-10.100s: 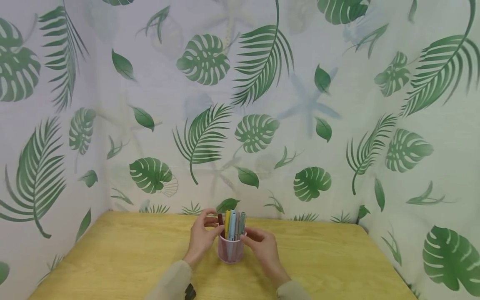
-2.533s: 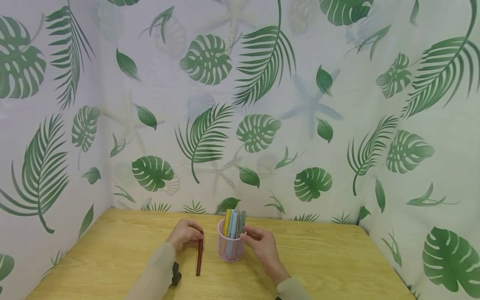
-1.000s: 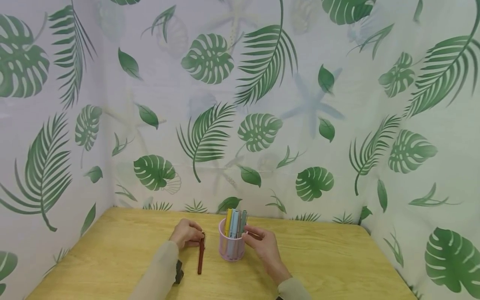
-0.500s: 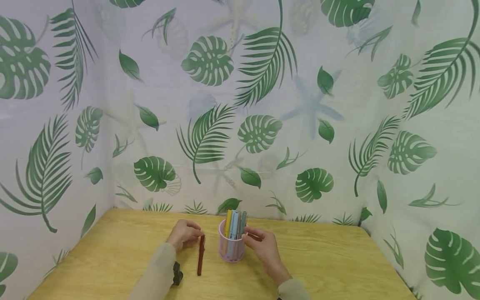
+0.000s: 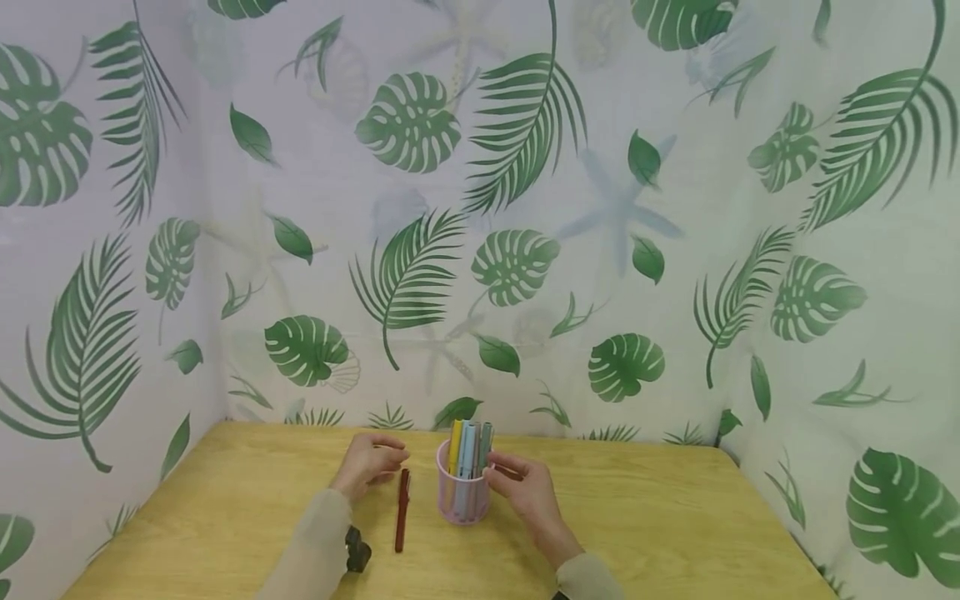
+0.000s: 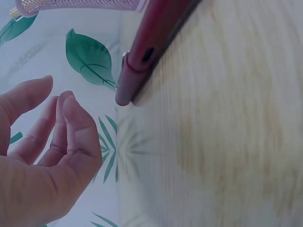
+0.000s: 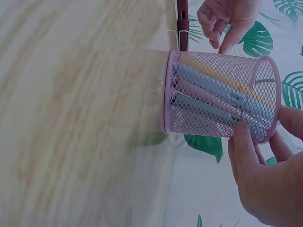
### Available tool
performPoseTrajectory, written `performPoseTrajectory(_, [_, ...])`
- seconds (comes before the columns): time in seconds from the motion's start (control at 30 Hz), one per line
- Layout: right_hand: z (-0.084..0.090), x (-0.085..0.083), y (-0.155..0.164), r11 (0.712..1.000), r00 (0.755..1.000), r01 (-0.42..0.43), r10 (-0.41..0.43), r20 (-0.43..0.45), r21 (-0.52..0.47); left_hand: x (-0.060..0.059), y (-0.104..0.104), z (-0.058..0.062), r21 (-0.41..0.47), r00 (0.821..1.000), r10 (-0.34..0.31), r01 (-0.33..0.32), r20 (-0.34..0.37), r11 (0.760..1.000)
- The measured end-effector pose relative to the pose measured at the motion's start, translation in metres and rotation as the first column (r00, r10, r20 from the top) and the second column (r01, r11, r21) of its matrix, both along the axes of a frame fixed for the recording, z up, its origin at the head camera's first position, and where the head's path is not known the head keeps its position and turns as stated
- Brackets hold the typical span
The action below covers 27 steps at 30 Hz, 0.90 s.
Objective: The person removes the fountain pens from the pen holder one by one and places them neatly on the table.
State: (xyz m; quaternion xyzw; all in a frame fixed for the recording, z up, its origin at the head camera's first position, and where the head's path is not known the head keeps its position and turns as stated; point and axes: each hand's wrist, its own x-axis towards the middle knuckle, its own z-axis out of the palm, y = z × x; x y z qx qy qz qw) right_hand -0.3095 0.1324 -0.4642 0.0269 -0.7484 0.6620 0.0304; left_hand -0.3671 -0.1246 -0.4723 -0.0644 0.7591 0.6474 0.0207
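Note:
A dark red pen (image 5: 402, 512) lies on the wooden table (image 5: 660, 517), left of a pink mesh pen holder (image 5: 452, 502). My left hand (image 5: 367, 464) hovers just beyond the pen's far end, fingers loosely bent. In the left wrist view nothing is between its thumb and fingers, and the red pen (image 6: 142, 59) is apart from them. My right hand (image 5: 531, 498) grips the upright holder at its rim on the right side. Inside the holder stand a yellow pen (image 5: 455, 446), a light blue pen (image 5: 468, 450) and a grey-green pen (image 5: 486, 446) among others.
Leaf-patterned cloth walls (image 5: 570, 333) enclose the table at the back and both sides. A black device (image 5: 357, 550) is strapped at the left wrist. The table's far edge runs close behind the holder.
The left hand lifted the red pen out of the holder, laid it on the table to the left, then let go and drew slightly away. The right hand stayed at the holder.

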Motion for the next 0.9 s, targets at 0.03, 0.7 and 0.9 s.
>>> performPoseTrajectory(0.03, [0.000, 0.000, 0.000, 1.000, 1.000, -0.001, 0.001, -0.002, 0.000, 0.000, 0.001, 0.000, 0.006, 1.000, 0.000, 0.000, -0.010, 1.000])
performPoseTrajectory(0.7, [0.001, -0.001, 0.002, 1.000, 1.000, -0.011, 0.011, 0.014, 0.006, -0.004, 0.018, 0.009, 0.225, 0.990, -0.104, 0.123, -0.094, 0.967])
performPoseTrajectory(0.9, [-0.001, -0.001, 0.001, 1.000, 1.000, -0.014, 0.014, 0.003, 0.017, -0.003, 0.022, 0.010, 0.258, 0.986, -0.125, 0.149, -0.109, 0.955])
